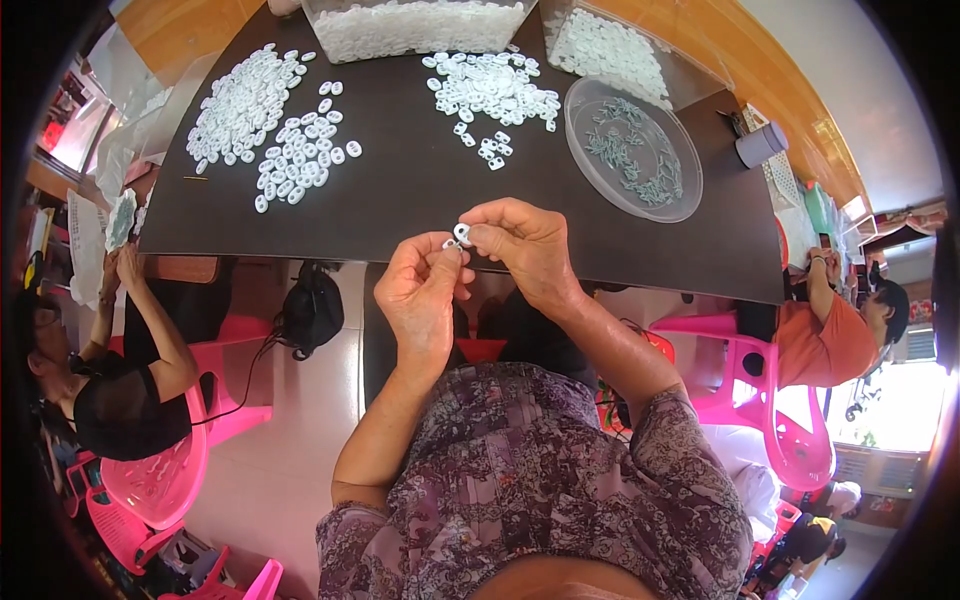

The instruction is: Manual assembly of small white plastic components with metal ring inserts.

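At the near edge of the dark table [390,190], my two hands meet in front of me. My right hand [530,250] pinches a small white plastic part with a hole [462,232] between thumb and fingers. Against it, my left hand [420,290] grips a smaller white plastic piece [450,244], mostly covered by the fingertips. The two pieces are very close; whether they are joined I cannot tell. Beyond my hands lies a heap of white parts [495,88], with several loose ones [492,150] on its near side.
Two more heaps of white oval parts [240,105] [305,155] lie at left. A round clear tray [600,182] holds grey-green pins [615,150]. Clear bins of white parts [420,30] [610,50] stand behind. A grey cup [760,146] is at right. Co-workers sit either side.
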